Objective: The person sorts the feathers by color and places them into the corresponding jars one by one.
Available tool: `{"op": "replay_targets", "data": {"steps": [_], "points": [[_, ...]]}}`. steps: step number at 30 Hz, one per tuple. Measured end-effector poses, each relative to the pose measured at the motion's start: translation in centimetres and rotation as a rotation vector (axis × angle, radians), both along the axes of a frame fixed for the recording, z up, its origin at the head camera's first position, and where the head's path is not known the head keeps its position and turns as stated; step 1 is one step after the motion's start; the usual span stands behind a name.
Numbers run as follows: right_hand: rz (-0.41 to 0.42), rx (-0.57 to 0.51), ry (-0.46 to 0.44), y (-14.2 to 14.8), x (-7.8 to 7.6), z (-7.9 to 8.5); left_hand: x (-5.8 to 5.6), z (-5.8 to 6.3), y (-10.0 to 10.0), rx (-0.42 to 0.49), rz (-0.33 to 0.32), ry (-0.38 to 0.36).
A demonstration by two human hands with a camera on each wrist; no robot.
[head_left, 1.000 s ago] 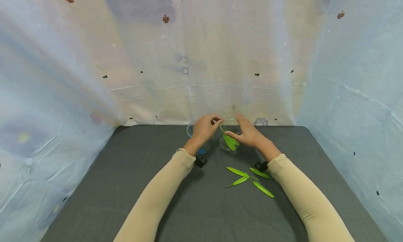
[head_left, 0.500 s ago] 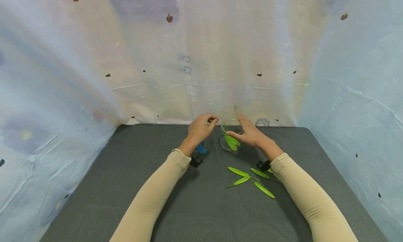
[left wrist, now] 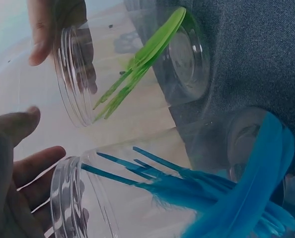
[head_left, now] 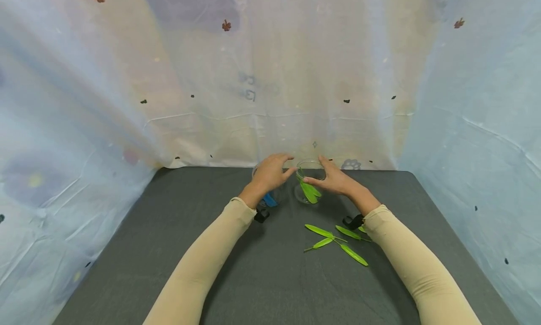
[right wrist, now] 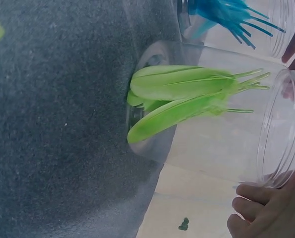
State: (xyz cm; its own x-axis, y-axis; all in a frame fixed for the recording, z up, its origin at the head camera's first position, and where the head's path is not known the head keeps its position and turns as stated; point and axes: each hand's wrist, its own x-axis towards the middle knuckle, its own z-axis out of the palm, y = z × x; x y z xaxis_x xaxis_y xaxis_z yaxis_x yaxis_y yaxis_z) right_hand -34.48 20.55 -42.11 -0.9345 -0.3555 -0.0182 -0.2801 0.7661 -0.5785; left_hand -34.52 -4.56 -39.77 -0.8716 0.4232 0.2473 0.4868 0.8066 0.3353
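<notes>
My left hand has its thumb and fingers spread apart with nothing between them. In the left wrist view its fingers lie right beside the rim of a clear jar that contains blue feathers. My right hand holds a second clear jar near its mouth, thumb on the near side and fingers around the far side. Several green feathers stand inside that jar, quills toward the opening. Both jars stand upright side by side, and my left hand partly hides the blue-feather jar in the head view.
Loose green feathers lie crossed on the dark grey tablecloth in front of the jars, some near my right wrist. A patterned pale curtain hangs right behind the table's far edge.
My left hand, pinching at the green-feather jar's rim a second ago, has drawn away to the left and its thumb and fingers have parted. My right hand stays at the jar.
</notes>
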Motion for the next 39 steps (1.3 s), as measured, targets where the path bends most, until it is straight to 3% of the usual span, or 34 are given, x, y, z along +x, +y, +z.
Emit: {"op": "replay_targets", "data": {"steps": [6, 19, 26, 39], "points": [[0.013, -0.039, -0.012, 0.8, 0.4, 0.1, -0.4, 0.0, 0.6, -0.127, -0.034, -0.036], [-0.003, -0.018, 0.068, 4.2, 2.9, -0.2, -1.1, -0.8, 1.9, -0.262, -0.018, -0.074], [-0.028, 0.001, 0.087, 6.9, 5.2, -0.7, -1.5, -1.0, 3.0, -0.27, -0.04, -0.108], [-0.07, 0.026, 0.027, 11.5, 8.9, -1.7, -2.2, -1.5, 3.3, -0.293, -0.062, -0.104]]}}
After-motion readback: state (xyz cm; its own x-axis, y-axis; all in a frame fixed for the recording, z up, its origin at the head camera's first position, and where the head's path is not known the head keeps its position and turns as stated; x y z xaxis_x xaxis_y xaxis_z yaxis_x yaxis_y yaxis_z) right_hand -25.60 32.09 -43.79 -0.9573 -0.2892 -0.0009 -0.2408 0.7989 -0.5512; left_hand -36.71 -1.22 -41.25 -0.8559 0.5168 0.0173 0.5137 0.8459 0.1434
